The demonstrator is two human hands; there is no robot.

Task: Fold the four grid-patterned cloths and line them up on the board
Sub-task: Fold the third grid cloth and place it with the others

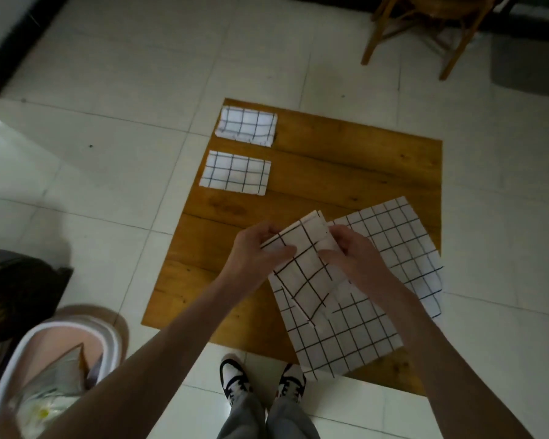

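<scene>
- Board [346, 160]: the far-right part and centre show bare wood — open room for a hand.
- Left edge, far end: two folded cloths [247, 127] [235, 173] with a narrow bare strip between them.
- Left edge, near half: bare wood below the second folded cloth, open down to the near corner.
- Near-right: unfolded cloth [362, 327] spread flat, covering that part and overhanging the edge.
- Off the board: bin [29, 359] near-left, chair [425, 30] far-right — both well apart.
</scene>
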